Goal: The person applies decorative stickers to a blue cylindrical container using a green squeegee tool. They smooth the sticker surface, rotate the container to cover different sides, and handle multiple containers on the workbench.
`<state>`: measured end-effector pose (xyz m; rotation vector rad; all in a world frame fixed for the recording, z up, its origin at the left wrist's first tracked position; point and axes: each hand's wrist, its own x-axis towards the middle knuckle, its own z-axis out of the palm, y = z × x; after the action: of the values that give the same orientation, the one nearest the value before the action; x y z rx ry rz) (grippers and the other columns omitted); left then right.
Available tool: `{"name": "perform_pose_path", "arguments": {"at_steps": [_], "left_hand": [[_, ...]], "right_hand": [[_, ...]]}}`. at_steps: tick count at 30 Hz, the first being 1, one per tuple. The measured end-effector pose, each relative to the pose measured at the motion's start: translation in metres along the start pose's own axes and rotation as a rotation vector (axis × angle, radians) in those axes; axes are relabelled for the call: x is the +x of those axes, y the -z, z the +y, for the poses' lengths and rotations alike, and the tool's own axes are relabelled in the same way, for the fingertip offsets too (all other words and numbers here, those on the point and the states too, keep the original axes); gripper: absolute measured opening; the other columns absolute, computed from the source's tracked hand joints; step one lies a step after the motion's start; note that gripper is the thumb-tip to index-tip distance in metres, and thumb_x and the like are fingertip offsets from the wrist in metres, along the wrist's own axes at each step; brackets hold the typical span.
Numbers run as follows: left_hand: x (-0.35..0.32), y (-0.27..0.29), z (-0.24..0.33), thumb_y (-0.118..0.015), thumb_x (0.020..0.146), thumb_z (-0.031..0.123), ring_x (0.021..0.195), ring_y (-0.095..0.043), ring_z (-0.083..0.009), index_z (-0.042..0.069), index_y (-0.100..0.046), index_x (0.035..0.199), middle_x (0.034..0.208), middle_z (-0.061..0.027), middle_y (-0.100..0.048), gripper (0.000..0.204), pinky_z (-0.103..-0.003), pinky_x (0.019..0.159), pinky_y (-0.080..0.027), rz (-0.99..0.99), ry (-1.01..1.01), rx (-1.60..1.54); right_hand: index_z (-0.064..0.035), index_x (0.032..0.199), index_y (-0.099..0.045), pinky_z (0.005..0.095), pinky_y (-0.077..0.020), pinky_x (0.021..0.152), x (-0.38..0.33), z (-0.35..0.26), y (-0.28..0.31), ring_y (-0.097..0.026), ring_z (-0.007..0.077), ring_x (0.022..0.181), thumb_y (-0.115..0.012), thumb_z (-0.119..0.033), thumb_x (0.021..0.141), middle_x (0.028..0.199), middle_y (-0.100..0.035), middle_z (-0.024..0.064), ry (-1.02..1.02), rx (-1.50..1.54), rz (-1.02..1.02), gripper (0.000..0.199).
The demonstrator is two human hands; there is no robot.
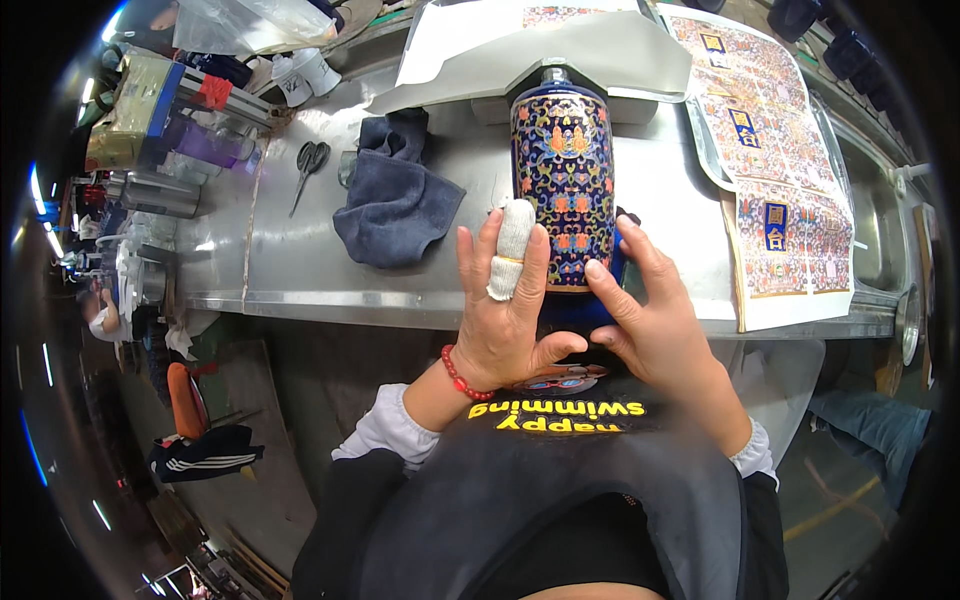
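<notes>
A dark blue bottle (566,190) covered in a colourful floral pattern lies in front of me, its neck pointing away and its plain blue base near the table's front edge. My left hand (507,320) lies along its left side, fingers stretched out and apart. One finger wears a white knitted cover (513,245) with a yellowish band, and a red bead bracelet circles the wrist. On the bottle's lower right side, my right hand (655,315) has its fingers spread, the tips at the patterned edge. Neither hand is wrapped around the bottle.
Left of the bottle, a dark blue-grey cloth (398,195) lies crumpled on the metal table (300,270), with black-handled scissors (308,172) beyond it. Patterned printed sheets (770,170) overlap on the right, beside a metal sink (885,230). White paper (560,62) lies behind the bottle.
</notes>
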<state>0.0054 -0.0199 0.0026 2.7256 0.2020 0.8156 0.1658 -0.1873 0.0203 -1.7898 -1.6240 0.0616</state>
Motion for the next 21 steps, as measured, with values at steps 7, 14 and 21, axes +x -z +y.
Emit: {"name": "perform_pose_path", "arguments": {"at_steps": [7,14,21], "left_hand": [[0.006,0.002,-0.005,-0.037,0.090,0.082,0.146,-0.027,-0.0490,-0.005,-0.037,0.154,0.156,-0.0301,-0.037,0.108,-0.063,0.121,-0.005,-0.017,0.033,-0.035],[0.022,0.011,-0.017,-0.036,0.089,0.085,0.147,-0.026,-0.0468,-0.008,-0.040,0.152,0.154,-0.0275,-0.042,0.112,-0.061,0.121,-0.003,0.007,0.048,-0.163],[0.041,0.010,-0.028,-0.035,0.088,0.086,0.147,-0.026,-0.0472,-0.006,-0.037,0.154,0.154,-0.0283,-0.041,0.113,-0.061,0.121,-0.004,-0.034,0.012,-0.142]], "right_hand": [[-0.0138,0.149,-0.053,0.0498,-0.0443,0.106,0.007,0.002,-0.001,-0.052,0.0426,0.124,-0.078,-0.031,0.083,0.155,-0.036,0.0264,-0.108,0.097,0.015,0.072],[-0.0145,0.151,-0.050,0.0494,-0.0448,0.105,0.020,0.011,0.002,-0.052,0.0433,0.124,-0.076,-0.033,0.085,0.155,-0.036,0.0263,-0.125,0.139,0.052,0.073],[-0.0144,0.152,-0.049,0.0479,-0.0444,0.107,0.040,0.018,0.004,-0.051,0.0438,0.125,-0.071,-0.037,0.091,0.155,-0.035,0.0255,-0.177,0.175,0.038,0.068]]}}
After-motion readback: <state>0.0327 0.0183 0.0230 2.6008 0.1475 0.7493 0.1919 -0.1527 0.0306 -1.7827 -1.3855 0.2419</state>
